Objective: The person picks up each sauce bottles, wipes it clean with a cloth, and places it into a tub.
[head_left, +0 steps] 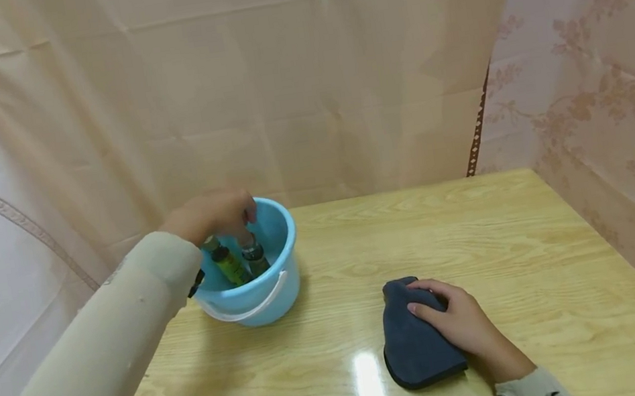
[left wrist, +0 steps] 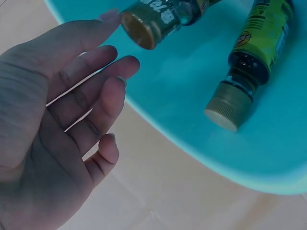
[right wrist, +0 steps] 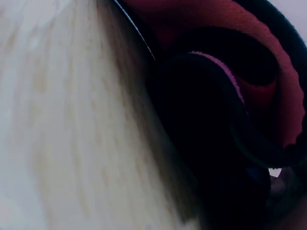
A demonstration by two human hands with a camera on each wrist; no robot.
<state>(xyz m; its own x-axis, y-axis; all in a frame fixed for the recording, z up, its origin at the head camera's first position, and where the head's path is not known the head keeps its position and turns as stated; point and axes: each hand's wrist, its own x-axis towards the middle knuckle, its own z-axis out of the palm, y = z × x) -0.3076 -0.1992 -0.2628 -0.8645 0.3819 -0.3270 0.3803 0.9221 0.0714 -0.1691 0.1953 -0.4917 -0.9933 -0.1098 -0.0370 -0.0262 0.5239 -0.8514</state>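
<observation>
My left hand point(head_left: 216, 215) reaches over the rim of a light blue bucket point(head_left: 289, 246). In the left wrist view its thumb is at the cap of one dark glass bottle point(left wrist: 156, 19), while the other fingers point(left wrist: 112, 96) are loosely bent and not wrapped round it. A second bottle, with a green label point(left wrist: 261, 33) and a gold cap, leans beside it in the bucket. My right hand point(head_left: 462, 320) grips a dark grey folded fabric piece point(head_left: 418, 353) with black edging on the table. Its red lining point(right wrist: 292, 96) shows in the right wrist view; some right fingers are hidden.
A light wood table point(head_left: 505, 232) carries the bucket and the fabric piece. The bucket's white handle point(head_left: 248, 312) hangs down at its front. Beige cloth point(head_left: 338, 87) hangs behind the table, and flowered cloth point(head_left: 612, 82) hangs at the right.
</observation>
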